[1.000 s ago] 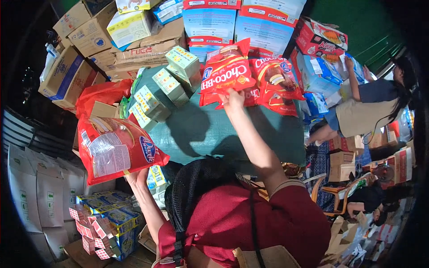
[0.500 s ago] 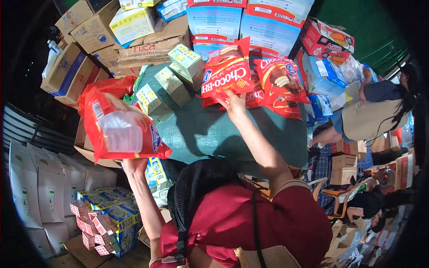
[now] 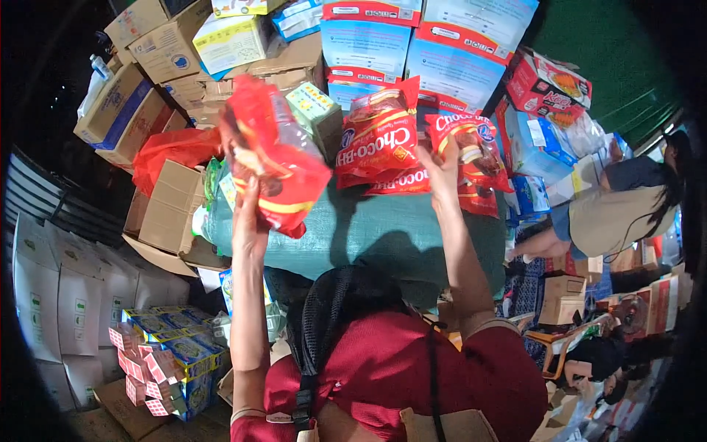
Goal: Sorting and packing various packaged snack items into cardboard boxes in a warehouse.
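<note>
My left hand (image 3: 249, 215) is raised and grips a large red snack bag (image 3: 274, 156) from below, holding it above the left end of a green woven sack (image 3: 383, 237). My right hand (image 3: 444, 165) reaches forward and rests against red snack bags (image 3: 379, 136) stacked on top of the sack, between that pile and another red bag (image 3: 475, 147). A green-and-white carton (image 3: 318, 110) shows just behind the held bag.
Open cardboard boxes (image 3: 169, 210) stand at the left, and blue-and-white cartons (image 3: 368, 40) are stacked at the back. Small colourful packs (image 3: 173, 357) and white boxes (image 3: 51, 295) sit at the lower left. Another person (image 3: 618, 217) crouches among boxes at the right.
My left hand has lifted the red bag up and to the right, from beside the sack to above it. My right hand stays at the stacked red bags.
</note>
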